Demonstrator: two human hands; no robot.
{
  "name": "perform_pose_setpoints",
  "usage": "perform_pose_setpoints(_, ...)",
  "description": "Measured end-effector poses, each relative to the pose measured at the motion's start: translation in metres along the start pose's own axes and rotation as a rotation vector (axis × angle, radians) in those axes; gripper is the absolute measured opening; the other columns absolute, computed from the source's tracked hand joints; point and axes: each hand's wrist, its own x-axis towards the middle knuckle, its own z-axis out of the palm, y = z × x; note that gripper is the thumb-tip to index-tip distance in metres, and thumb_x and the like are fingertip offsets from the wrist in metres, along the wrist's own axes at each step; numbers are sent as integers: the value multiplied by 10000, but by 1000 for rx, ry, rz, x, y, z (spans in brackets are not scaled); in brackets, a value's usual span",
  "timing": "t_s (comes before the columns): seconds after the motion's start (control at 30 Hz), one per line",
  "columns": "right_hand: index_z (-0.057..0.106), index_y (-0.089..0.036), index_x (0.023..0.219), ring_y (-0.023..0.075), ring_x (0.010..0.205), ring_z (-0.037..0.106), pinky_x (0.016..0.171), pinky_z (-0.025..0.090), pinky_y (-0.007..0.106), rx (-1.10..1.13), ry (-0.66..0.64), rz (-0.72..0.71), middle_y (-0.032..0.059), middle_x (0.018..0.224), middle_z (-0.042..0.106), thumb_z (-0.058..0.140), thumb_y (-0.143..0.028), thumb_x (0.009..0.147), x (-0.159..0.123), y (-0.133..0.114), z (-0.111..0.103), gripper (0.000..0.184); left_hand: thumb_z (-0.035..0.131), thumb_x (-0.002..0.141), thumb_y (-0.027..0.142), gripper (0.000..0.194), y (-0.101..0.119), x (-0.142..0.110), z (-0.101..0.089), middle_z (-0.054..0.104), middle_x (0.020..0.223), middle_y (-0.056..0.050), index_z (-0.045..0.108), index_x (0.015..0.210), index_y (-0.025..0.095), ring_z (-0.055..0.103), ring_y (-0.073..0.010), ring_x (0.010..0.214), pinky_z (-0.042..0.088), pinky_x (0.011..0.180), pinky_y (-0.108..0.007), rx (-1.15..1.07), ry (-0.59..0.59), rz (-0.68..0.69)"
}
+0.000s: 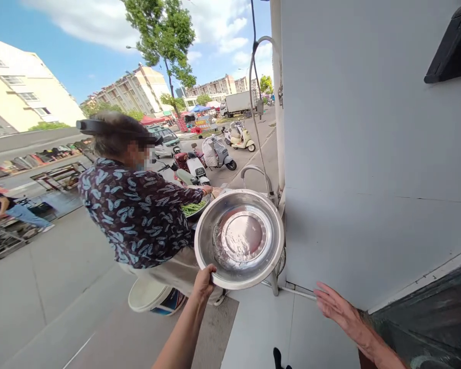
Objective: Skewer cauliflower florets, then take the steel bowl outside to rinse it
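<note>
My left hand (204, 281) grips the lower rim of a large round steel basin (238, 238), which is tilted up so its shiny, wet inside faces me. My right hand (336, 306) hangs free at the lower right with its fingers stretched out, close to the white wall (369, 154) and holding nothing. Just beyond the basin a curved steel tap (255, 173) rises beside the wall.
A person in a dark patterned shirt (138, 212) sits on a white stool (148, 297) right next to the basin, a hand at a bowl of green beans (194, 207). Parked scooters (215, 154) stand behind on the pavement. A grey mat (211, 333) lies below.
</note>
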Motion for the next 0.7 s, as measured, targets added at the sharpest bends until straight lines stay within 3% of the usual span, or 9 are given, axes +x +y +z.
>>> perform_pose_setpoints(0.1, 391, -268, 1437, 265, 1282, 486, 1021, 460, 385, 96, -86, -20, 132, 1370, 537, 772, -573, 655, 19, -36, 8, 922, 525, 507, 70, 186, -32, -45, -5, 386, 487, 57, 410, 599, 184, 381, -82, 432, 364, 435, -205, 21, -24, 41)
perform_pose_setpoints(0.17, 444, -281, 1385, 256, 1206, 552, 948, 504, 364, 152, -115, -14, 106, 1293, 602, 755, -535, 695, 20, -43, 9, 799, 530, 490, 72, 200, -58, -76, -7, 410, 509, 51, 452, 639, 179, 399, -91, 442, 365, 437, -216, 50, -35, 47)
perform_pose_setpoints(0.33, 635, -161, 994, 236, 793, 668, 694, 534, 314, 129, -76, 164, 75, 824, 716, 809, -294, 544, -13, -6, -10, 501, 546, 506, 89, 221, -110, -156, -27, 477, 552, 8, 525, 716, 155, 511, -171, 505, 428, 481, -287, 210, 14, 22)
perform_pose_setpoints(0.4, 623, -153, 840, 194, 658, 627, 629, 509, 288, 105, -49, 191, 22, 659, 669, 761, -208, 468, -30, 16, -15, 400, 586, 553, 114, 302, -118, -185, -40, 607, 758, -64, 574, 854, 141, 623, -264, 767, 505, 634, -348, 280, 78, 74)
perform_pose_setpoints(0.43, 606, -160, 787, 176, 614, 602, 602, 493, 277, 97, -33, 194, -3, 605, 638, 728, -192, 449, -38, 26, -16, 361, 617, 590, 142, 395, -119, -197, -45, 638, 963, -102, 583, 984, 148, 605, -303, 987, 511, 777, -381, 339, 129, 151)
perform_pose_setpoints(0.5, 572, -177, 728, 157, 574, 566, 558, 461, 261, 87, -40, 204, -35, 544, 590, 677, -195, 439, -53, 44, -13, 309, 646, 692, 243, 586, -123, -220, -50, 495, 1351, -161, 505, 1253, 151, 370, -341, 1336, 380, 1042, -447, 652, 231, 409)
perform_pose_setpoints(0.53, 559, -184, 710, 154, 566, 556, 544, 448, 256, 82, -61, 210, -43, 525, 571, 661, -199, 441, -60, 52, -10, 288, 623, 750, 298, 648, -127, -230, -48, 383, 1459, -183, 436, 1348, 133, 242, -341, 1413, 286, 1115, -465, 867, 230, 536)
perform_pose_setpoints(0.6, 544, -192, 682, 145, 547, 535, 520, 423, 245, 68, -116, 234, -52, 501, 545, 639, -206, 449, -72, 66, -3, 252, 539, 843, 378, 687, -142, -246, -39, 248, 1538, -213, 342, 1437, 93, 116, -337, 1458, 183, 1161, -487, 1290, 73, 705)
perform_pose_setpoints(0.7, 537, -191, 670, 122, 501, 492, 493, 400, 239, 57, -239, 301, -55, 494, 524, 613, -213, 466, -89, 84, 10, 219, 501, 882, 435, 633, -177, -257, -23, 222, 1574, -116, 350, 1461, 228, 126, -303, 1463, 166, 1172, -484, 1599, -469, 813)
